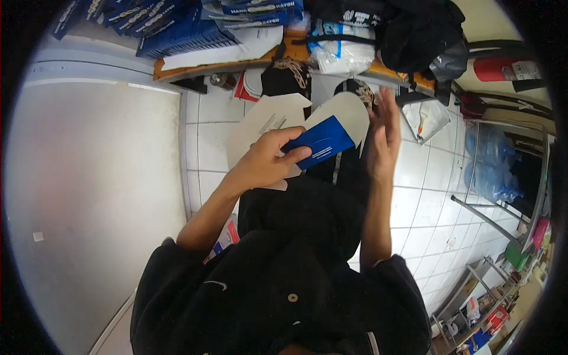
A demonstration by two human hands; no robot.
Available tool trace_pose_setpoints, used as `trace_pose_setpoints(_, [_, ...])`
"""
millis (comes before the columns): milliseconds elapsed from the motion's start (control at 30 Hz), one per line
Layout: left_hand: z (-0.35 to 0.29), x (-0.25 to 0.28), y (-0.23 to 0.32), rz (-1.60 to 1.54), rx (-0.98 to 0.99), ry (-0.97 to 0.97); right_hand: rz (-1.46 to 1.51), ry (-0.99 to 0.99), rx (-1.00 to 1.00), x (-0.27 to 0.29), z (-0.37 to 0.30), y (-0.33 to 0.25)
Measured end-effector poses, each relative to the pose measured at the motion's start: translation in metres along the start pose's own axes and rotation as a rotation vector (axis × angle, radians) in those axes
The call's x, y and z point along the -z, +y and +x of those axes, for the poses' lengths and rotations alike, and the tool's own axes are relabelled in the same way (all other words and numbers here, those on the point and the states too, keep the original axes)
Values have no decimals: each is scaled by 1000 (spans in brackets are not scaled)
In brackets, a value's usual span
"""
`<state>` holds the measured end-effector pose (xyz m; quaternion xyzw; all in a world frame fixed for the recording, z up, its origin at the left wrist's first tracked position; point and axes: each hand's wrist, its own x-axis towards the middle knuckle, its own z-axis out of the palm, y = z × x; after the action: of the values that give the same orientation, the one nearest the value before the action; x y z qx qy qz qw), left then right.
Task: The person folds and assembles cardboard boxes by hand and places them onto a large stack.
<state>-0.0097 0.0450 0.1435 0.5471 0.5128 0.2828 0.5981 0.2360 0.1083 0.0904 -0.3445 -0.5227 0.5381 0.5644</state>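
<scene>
My left hand [267, 161] grips a flat, unfolded cardboard box blank [278, 118], white on the inside with a blue printed panel [322, 142] showing under my fingers. My right hand [383, 133] is raised beside the blank's right flap, palm flat and fingers straight, touching or nearly touching its edge. I hold the blank over my lap, in front of my black-clothed body [284, 284].
A wooden bench [177, 72] ahead carries stacks of blue boxes [171, 29], white sheets, a plastic bag [343, 53] and a black bag [414, 29]. White wall at left. Tiled floor [426, 201], metal rack with water bottles [491, 165] and a red cylinder [503, 70] at right.
</scene>
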Motion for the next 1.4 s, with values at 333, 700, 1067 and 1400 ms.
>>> trace_pose_setpoints(333, [-4, -26, -6, -467, 260, 44, -775, -262, 136, -32, 0, -67])
trace_pose_setpoints(700, [6, -5, 5, -44, 125, -131, -716, -406, -19, -36, -33, -66])
trace_pose_setpoints(1067, [-9, -27, 5, 86, -534, 921, -201, -8, -374, -8, -36, -64])
trace_pose_setpoints(1400, [22, -16, 11, 499, -384, 464, -118, -136, -433, -27, -45, -58])
